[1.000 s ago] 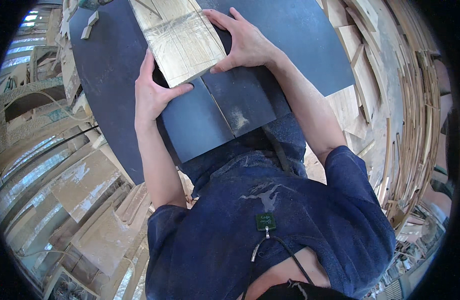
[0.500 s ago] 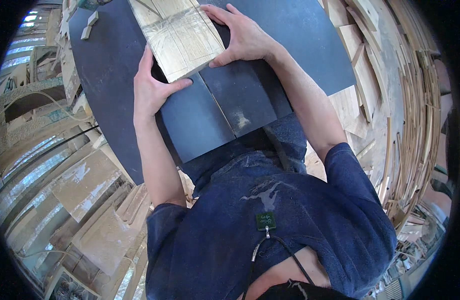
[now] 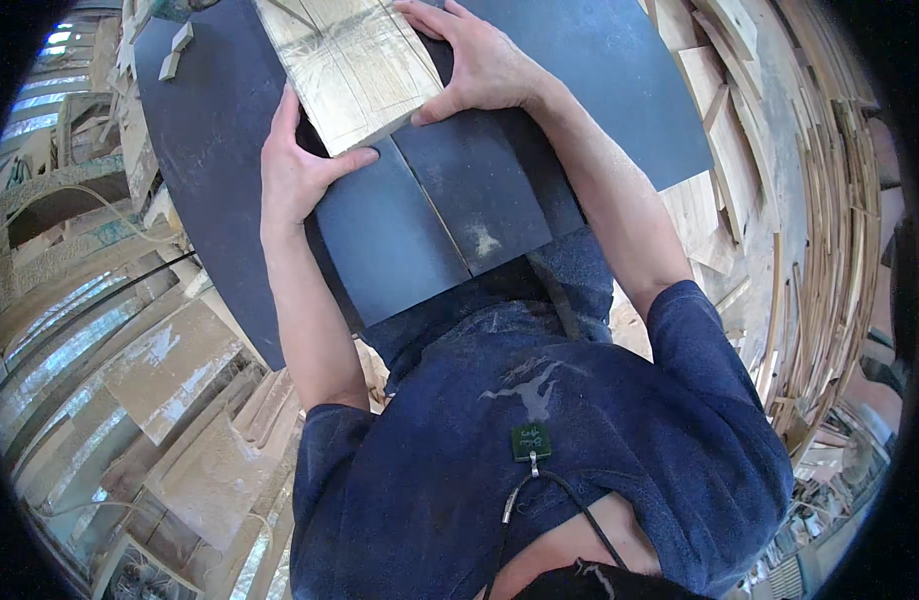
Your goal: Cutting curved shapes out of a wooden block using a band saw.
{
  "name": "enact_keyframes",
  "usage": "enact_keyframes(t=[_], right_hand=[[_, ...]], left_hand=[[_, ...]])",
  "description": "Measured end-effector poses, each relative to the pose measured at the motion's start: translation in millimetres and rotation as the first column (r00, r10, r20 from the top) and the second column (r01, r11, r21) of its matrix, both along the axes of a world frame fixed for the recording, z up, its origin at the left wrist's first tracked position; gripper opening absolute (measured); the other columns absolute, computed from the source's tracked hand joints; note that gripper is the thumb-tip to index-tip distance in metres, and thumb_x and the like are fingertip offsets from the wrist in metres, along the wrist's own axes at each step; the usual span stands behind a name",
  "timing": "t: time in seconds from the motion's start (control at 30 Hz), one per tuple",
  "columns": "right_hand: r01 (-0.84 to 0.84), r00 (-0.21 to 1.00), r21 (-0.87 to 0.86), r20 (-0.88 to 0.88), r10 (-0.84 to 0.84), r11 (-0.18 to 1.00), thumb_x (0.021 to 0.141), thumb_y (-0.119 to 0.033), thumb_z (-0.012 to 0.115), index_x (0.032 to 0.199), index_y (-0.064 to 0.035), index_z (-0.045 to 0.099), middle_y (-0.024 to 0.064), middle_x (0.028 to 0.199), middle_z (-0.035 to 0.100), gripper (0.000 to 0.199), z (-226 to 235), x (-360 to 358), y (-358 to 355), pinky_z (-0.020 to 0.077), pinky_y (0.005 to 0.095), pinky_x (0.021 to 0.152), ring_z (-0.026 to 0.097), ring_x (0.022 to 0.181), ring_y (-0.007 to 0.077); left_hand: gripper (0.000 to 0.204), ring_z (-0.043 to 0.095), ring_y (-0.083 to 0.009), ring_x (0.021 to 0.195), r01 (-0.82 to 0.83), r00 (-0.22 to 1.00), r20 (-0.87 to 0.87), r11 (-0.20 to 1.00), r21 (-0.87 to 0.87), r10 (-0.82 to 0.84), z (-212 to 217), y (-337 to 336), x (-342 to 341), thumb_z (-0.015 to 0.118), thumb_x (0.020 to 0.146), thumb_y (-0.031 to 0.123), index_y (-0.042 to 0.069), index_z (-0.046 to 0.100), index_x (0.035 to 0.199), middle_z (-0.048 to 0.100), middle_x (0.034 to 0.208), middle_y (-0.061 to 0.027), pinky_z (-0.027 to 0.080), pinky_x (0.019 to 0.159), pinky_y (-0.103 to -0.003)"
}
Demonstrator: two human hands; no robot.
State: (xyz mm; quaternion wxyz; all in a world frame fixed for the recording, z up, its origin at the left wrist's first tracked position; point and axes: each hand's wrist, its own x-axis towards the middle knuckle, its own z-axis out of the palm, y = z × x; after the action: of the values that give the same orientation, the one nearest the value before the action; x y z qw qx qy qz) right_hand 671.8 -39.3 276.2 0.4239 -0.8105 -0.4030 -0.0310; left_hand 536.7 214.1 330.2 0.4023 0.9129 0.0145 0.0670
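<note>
The left hand (image 3: 297, 180) and right hand (image 3: 483, 68) clamped the wooden block (image 3: 365, 82) by opposite sides, inward from the near edge of the dark surface (image 3: 390, 240), where even pressure seemed best.

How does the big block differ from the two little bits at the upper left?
The block is far larger than the bits. The left hand and right hand hold the block; the bits lie untouched. The block is marked with lines; the bits look plain. Both are pale and straight-edged.
</note>
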Motion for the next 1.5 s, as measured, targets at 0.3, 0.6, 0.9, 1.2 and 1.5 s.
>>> enact_keyframes(t=[0.3,0.6,0.9,1.2,1.5], right_hand=[[0.021,0.999,-0.018,-0.024,-0.022,1.000,0.056,-0.053,0.097,0.165,-0.0123,0.040,0.0150,0.150,0.065,0.130,6.8,8.7,6.1,0.0215,0.0571,0.135,0.059,0.142,0.0357],[0.002,0.999,-0.002,-0.054,-0.002,1.000,0.054,-0.051,0.098,0.164,-0.0105,0.042,0.0171,0.149,0.065,0.130,9.8,18.4,12.7,0.0225,0.0557,0.135,0.059,0.141,0.0372],[-0.010,0.999,0.009,-0.032,0.010,1.000,0.053,-0.053,0.098,0.163,-0.0094,0.042,0.0186,0.148,0.065,0.130,12.2,27.1,16.5,0.0245,0.0551,0.134,0.059,0.140,0.0389],[-0.013,0.999,0.023,-0.037,0.014,1.000,0.055,-0.051,0.097,0.161,-0.0103,0.046,0.0181,0.145,0.066,0.125,13.2,33.0,21.2,0.0393,0.0511,0.124,0.058,0.138,0.0390],[0.012,0.998,-0.051,-0.053,-0.015,0.999,0.054,-0.053,0.097,0.160,-0.0098,0.048,0.0166,0.137,0.069,0.124,16.1,39.2,24.1,0.0492,0.0477,0.111,0.061,0.127,0.0389]], left_hand=[[0.127,0.061,-0.0306,0.140,0.011,1.000,0.008,1.000,-0.024,-0.011,-0.2,7.2,10.4,0.105,0.055,0.032,0.001,0.045,0.162,0.064,0.150,-0.0186,0.047,0.118,-0.041],[0.125,0.061,-0.0294,0.140,0.018,1.000,0.011,0.998,-0.064,-0.017,2.5,11.2,18.5,0.105,0.056,0.030,0.001,0.046,0.162,0.065,0.149,-0.0184,0.046,0.118,-0.041],[0.127,0.061,-0.0296,0.140,0.007,1.000,-0.005,0.998,-0.056,-0.008,1.6,18.1,27.4,0.105,0.055,0.033,0.000,0.046,0.162,0.064,0.150,-0.0191,0.046,0.119,-0.041],[0.124,0.063,-0.0291,0.137,0.015,1.000,0.005,0.999,-0.047,-0.015,4.1,19.7,33.0,0.105,0.055,0.033,0.001,0.048,0.160,0.067,0.148,-0.0182,0.047,0.117,-0.041],[0.118,0.065,-0.0270,0.135,-0.011,0.999,0.050,0.999,-0.048,0.014,-0.7,20.3,33.6,0.104,0.057,0.031,-0.001,0.052,0.158,0.070,0.144,-0.0168,0.048,0.116,-0.039]])
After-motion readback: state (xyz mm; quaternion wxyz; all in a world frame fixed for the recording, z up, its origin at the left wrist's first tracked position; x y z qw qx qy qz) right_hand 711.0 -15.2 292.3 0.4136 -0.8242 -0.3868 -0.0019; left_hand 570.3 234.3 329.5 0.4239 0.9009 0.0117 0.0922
